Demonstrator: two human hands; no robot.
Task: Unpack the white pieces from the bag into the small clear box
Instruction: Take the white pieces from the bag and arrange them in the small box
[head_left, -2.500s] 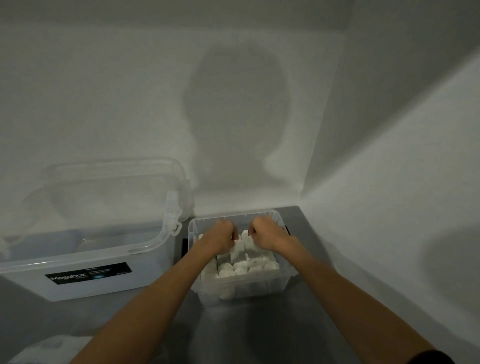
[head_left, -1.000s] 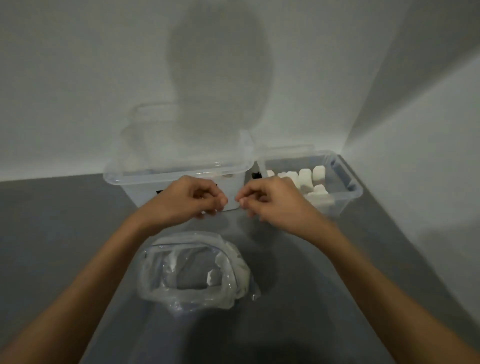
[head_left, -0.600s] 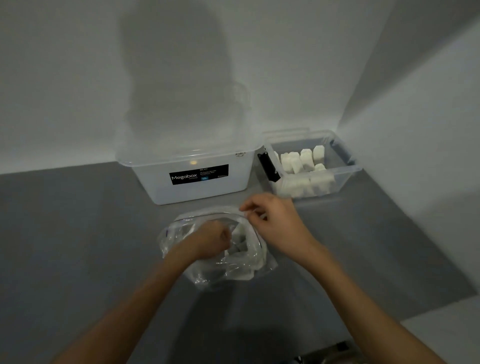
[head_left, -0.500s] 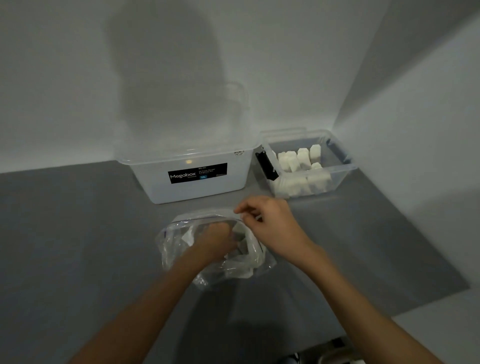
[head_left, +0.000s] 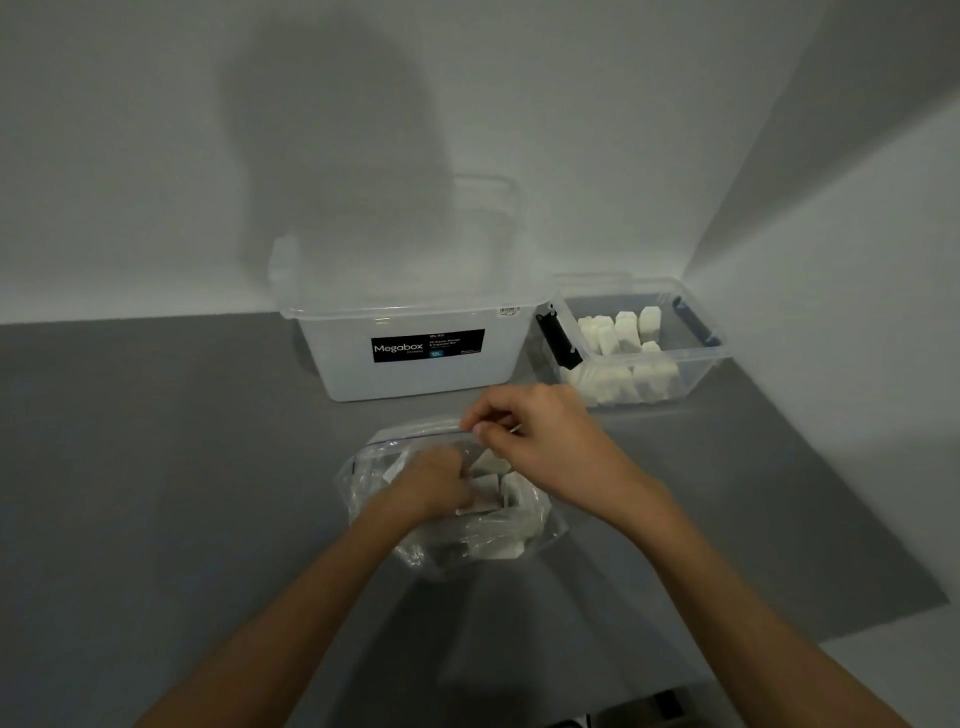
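A clear plastic bag lies open on the grey floor in front of me, with white pieces inside. My left hand is down inside the bag among the pieces; its fingers are hidden, so its grip cannot be made out. My right hand pinches the far rim of the bag and holds it open. The small clear box stands at the back right by the wall corner, holding several white pieces.
A large clear Megabox tub stands against the back wall, left of the small box, its lid tilted up behind it. White walls close the back and right. Grey floor spreads left and right of the bag.
My hands left the small box and came back to the bag. The left hand went inside it and has pushed deeper; the right hand took hold of the rim.
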